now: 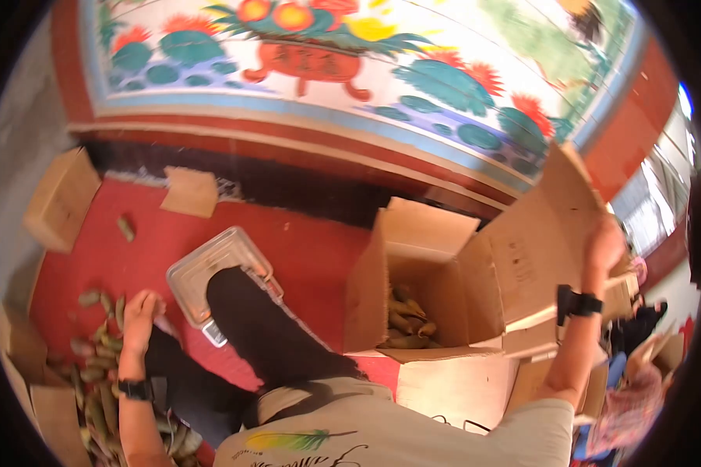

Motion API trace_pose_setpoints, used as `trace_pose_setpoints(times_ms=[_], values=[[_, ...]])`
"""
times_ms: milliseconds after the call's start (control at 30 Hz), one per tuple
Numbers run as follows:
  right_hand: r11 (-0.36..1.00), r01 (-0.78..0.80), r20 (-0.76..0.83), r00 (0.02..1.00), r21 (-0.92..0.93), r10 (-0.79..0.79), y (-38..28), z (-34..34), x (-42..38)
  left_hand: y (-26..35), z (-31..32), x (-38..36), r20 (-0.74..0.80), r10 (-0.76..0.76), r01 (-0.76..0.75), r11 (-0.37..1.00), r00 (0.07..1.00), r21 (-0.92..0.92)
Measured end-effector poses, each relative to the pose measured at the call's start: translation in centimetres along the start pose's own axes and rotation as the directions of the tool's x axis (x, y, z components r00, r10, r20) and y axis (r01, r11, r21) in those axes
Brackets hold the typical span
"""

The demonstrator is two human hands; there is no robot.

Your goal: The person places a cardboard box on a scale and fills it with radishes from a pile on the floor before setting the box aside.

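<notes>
My left hand (139, 317) is by my left knee, its fingers curled together; whether anything is in them is hidden. Just below and left of it lies a heap of elongated brownish-green pieces (97, 366), perhaps roots or shoots. Over on the right, my right hand (604, 244) is closed at the edge of a large raised cardboard panel (541, 233); the fingers are partly hidden and blurred. Beside that panel stands an open cardboard box (366, 300) with several similar brownish pieces (406, 321) at its bottom.
A clear plastic container with a lid (202, 268) sits on the red floor (311, 249) by my leg. Small cardboard boxes (66, 198) stand at the left. A painted wall (304, 132) runs along the front. Another person (627, 409) is at the far right among boxes.
</notes>
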State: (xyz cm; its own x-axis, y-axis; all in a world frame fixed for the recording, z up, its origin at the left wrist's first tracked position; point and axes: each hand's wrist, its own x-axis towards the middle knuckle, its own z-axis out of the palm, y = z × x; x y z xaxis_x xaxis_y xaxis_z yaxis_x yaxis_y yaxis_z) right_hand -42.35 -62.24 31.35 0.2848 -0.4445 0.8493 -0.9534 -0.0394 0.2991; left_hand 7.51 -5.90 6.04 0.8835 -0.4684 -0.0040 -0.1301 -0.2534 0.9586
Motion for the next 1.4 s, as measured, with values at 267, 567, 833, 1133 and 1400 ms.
trace_pose_setpoints(times_ms=[267,567,833,1133,1400], values=[[0.918,0.372,-0.517,0.764,-0.137,-0.386,-1.5,-9.3,8.3,-1.3,-0.3,-0.6,-0.021,0.053,-0.054,0.998,0.998,-0.042],[0.93,0.089,-0.45,0.889,0.356,0.088,-9.6,-24.8,13.4,-1.7,-0.9,-1.5,-0.017,0.117,-0.118,0.99,0.993,-0.074],[0.446,0.224,-0.261,0.965,0.867,0.022,-27.7,-27.3,26.5,-1.6,-1.7,-3.3,-0.091,0.128,-0.133,0.99,0.988,-0.053],[0.004,0.801,-0.8,0.597,0.599,0.057,-46.9,-39.3,15.5,-0.4,-4.1,-7.5,-0.4,0.218,-0.179,0.975,0.89,0.134],[-0.028,0.774,-0.77,0.624,0.632,-0.132,-57.9,-36.0,16.3,-1.8,-5.0,-7.8,-0.377,0.06,-0.156,0.961,0.924,-0.23]])
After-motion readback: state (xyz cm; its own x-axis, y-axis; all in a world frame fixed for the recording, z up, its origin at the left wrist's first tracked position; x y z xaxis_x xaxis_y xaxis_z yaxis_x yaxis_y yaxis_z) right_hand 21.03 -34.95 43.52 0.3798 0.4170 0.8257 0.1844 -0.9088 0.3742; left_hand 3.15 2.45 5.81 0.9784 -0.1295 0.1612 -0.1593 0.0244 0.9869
